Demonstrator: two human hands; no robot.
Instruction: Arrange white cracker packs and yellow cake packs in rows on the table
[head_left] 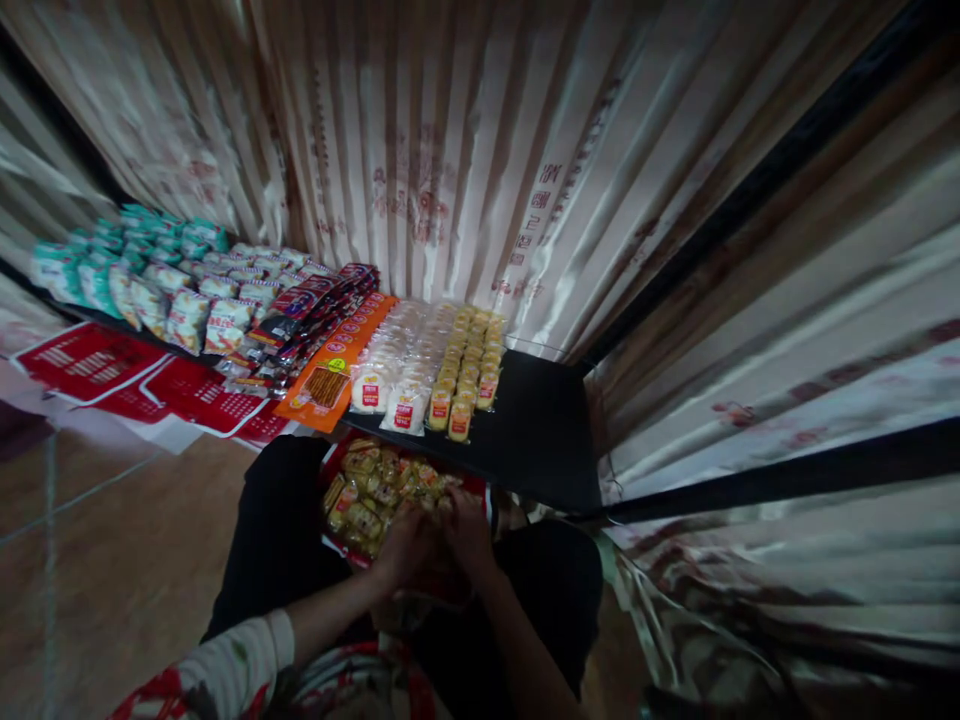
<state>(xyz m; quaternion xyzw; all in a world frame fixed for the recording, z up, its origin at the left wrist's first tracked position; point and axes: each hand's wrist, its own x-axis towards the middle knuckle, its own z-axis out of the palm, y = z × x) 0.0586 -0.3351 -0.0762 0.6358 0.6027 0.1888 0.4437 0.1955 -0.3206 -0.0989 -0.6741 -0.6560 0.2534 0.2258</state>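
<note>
Between my knees sits a red and white container (328, 540) filled with small clear-wrapped yellow snack packets (367, 490). Both hands are in its right part, close together and knuckles up. My left hand (409, 545) is closed, with its fingers curled down among the packets. Just to its right, my right hand (466, 525) is bent inward, fingers closed near the packets at the rim. Dim light and the backs of the hands hide whatever the fingertips hold.
A black tabletop (544, 430) ahead bears rows of yellow packets (469, 370), white packets (409, 400), an orange snack bag (322, 390), dark bags (300, 310), white bags (229, 325) and green bags (60, 270). Red printed bags (90, 360) hang at its front edge. Pleated curtains (450, 150) surround it.
</note>
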